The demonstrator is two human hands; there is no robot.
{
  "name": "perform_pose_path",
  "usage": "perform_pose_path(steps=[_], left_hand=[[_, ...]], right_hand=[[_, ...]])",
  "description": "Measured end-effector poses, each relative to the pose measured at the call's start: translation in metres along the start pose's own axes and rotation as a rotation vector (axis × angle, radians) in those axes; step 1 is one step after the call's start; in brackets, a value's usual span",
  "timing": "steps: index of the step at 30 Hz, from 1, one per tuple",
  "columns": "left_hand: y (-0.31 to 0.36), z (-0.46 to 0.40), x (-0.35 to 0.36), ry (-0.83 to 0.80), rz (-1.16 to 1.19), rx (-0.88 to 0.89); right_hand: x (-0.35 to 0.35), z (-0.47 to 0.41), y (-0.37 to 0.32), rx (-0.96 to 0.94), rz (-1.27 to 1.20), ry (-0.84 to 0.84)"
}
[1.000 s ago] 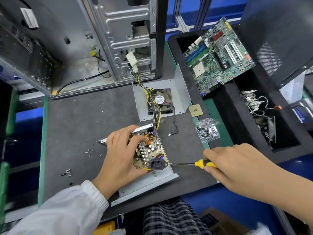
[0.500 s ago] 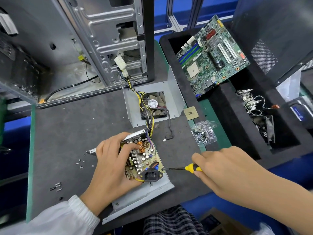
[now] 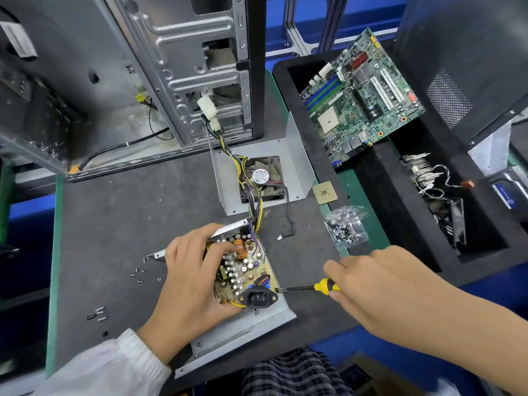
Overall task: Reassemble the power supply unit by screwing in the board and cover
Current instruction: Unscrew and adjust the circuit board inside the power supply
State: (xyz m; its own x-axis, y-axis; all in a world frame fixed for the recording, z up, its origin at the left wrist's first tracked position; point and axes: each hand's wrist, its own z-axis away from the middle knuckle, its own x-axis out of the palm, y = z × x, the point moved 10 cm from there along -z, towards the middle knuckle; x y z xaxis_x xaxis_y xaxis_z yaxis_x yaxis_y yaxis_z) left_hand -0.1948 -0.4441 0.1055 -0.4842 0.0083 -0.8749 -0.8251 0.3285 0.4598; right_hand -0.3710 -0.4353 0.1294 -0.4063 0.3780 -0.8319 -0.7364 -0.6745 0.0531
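Lower centre of the frame: the left hand [image 3: 190, 284] is lying over the PSU board [image 3: 245, 270], fingers curled down onto the components and thumb side near the black power inlet socket [image 3: 258, 298], pressing the board into its metal base tray [image 3: 243, 335] on the bench [image 3: 120, 224]. The right hand [image 3: 380, 284], lower right, is gripping a screwdriver [image 3: 308, 287] w/ yellow-black handle, fingers wrapped round the handle; the shaft is running roughly level to the left and its tip is sitting at the board's right edge, just beside the socket. Whether a screw is under the tip is too small to tell. A bundle of yellow, black and purple wires [image 3: 251, 190] is running from the board's upper end up past the PSU cover [image 3: 274, 155], which is lying open just above w/ a black fan [image 3: 264, 178] in it, and on up to white connectors by the PC case [image 3: 185, 81] in the upper left. Loose screws [image 3: 97, 313] are lying on the bench at left of the tray, apart from it. Right of the cover, a CPU chip [image 3: 325, 192] and a clear bag of screws [image 3: 346, 227] are sitting near the bench's green edge. Upper right, a motherboard [image 3: 360, 92] is leaning tilted in a black foam tray [image 3: 400, 224], w/ a cable tangle further right in the same tray.
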Motion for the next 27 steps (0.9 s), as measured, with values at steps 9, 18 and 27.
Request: perform_pose_path(steps=[9, 18, 27], left_hand=[[0.0001, 0.0, 0.0006, 0.0, -0.006, 0.001], [0.0019, -0.0005, -0.0008, 0.001, -0.004, 0.003], [0.0016, -0.0006, -0.0005, -0.006, -0.003, 0.0]], right_hand=[[-0.0001, -0.0017, -0.0003, 0.003, 0.007, 0.002], [0.0001, -0.0038, -0.0019, -0.006, 0.007, 0.034], [-0.0047, -0.0075, -0.0053, -0.026, 0.0, 0.031]])
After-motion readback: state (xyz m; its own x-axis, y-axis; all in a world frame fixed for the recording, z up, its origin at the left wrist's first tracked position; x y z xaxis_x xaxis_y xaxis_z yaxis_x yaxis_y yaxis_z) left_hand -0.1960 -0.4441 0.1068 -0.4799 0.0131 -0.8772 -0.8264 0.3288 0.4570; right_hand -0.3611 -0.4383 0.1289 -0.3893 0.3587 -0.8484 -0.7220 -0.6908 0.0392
